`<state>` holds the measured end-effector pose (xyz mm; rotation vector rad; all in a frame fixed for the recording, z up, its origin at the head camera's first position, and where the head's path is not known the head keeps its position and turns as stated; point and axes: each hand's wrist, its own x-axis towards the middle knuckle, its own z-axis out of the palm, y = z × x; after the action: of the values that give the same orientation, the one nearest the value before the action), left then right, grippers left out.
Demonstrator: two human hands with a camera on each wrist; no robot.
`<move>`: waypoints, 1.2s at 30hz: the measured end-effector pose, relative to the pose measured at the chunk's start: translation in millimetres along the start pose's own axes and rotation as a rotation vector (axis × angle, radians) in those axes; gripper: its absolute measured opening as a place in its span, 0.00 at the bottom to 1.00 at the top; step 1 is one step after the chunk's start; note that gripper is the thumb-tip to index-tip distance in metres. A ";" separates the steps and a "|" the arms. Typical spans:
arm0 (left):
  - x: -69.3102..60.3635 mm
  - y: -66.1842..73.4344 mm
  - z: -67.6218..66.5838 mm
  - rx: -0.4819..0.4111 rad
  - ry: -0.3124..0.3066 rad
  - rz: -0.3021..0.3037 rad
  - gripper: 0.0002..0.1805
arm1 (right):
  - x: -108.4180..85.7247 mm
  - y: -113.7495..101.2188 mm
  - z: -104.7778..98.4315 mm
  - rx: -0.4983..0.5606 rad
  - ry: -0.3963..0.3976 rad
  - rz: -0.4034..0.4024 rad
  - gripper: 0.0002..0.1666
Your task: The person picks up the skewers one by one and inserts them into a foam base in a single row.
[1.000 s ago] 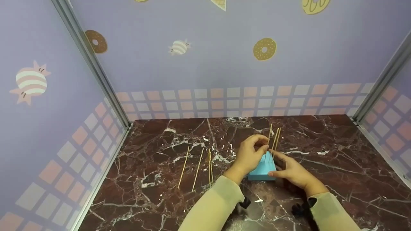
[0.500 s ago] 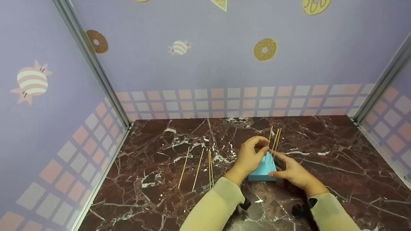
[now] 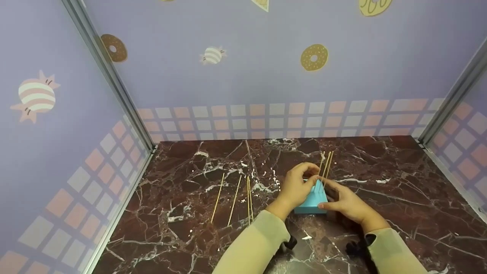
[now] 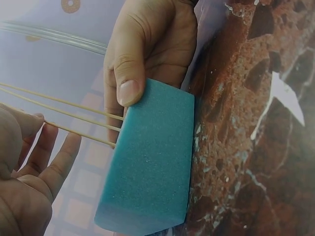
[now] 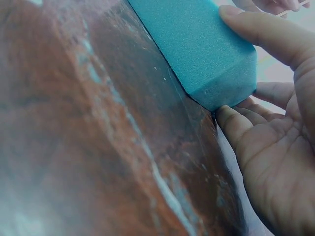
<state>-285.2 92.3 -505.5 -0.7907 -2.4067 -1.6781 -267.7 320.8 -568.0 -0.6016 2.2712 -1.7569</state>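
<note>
A blue foam block (image 3: 311, 207) rests on the marble-patterned table, with three thin wooden sticks (image 4: 83, 107) standing in it close together. My left hand (image 3: 295, 186) pinches the leftmost stick (image 4: 91, 137) between thumb and fingers, just above the block; in the left wrist view this hand (image 4: 29, 172) is at the left edge. On the block's right side, my right hand (image 3: 346, 201) grips it, thumb on the near top edge and fingers around the far side. In the right wrist view that hand (image 5: 275, 132) holds a corner of the block (image 5: 202, 44).
Several loose wooden sticks (image 3: 234, 201) lie on the table (image 3: 182, 243) left of my left forearm. A patterned lilac wall (image 3: 258, 76) stands behind the table, with side walls at left and right.
The stick in my left hand has sunk lower, its top now about level with the other two. My left hand has moved slightly down with it. The right hand keeps its place on the foam block.
</note>
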 end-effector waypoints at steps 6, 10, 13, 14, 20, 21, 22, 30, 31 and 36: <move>0.0 -1.3 0.8 0.001 0.006 -0.010 0.10 | 0.6 0.3 -0.1 -0.007 0.004 -0.001 0.61; 1.2 -2.3 1.7 0.012 0.010 -0.008 0.10 | 0.3 -0.4 0.1 -0.001 0.007 0.001 0.61; 1.8 -2.7 1.3 0.013 0.006 -0.010 0.10 | 0.0 -0.4 -0.1 -0.006 0.008 0.010 0.61; 1.7 -2.7 0.8 0.014 0.003 -0.012 0.10 | 0.1 -0.2 -0.3 -0.005 0.010 0.014 0.61; -3.0 -2.2 -7.4 -0.017 -0.033 -0.064 0.11 | -0.5 -0.1 -0.4 -0.005 0.011 0.023 0.62; -4.6 -2.2 -10.0 -0.026 -0.034 -0.070 0.11 | -0.7 -0.5 -0.3 -0.007 0.010 0.023 0.62; -6.3 -2.3 -13.1 -0.038 -0.033 -0.077 0.12 | -0.8 -0.7 -0.2 -0.004 0.009 0.023 0.62; -21.7 3.2 -53.8 -0.080 0.014 -0.081 0.14 | -1.7 -5.9 -0.3 -0.015 0.004 0.045 0.63; -23.6 5.1 -60.2 -0.092 0.024 -0.076 0.14 | -1.8 -5.6 -0.3 -0.025 0.006 0.043 0.63; -35.3 16.3 -97.3 -0.092 0.072 -0.084 0.16 | -2.8 -4.3 0.3 -0.045 0.007 0.042 0.63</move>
<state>-267.2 -3.6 -467.1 -0.6364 -2.3605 -1.8271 -264.3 320.9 -564.3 -0.5523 2.3164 -1.6955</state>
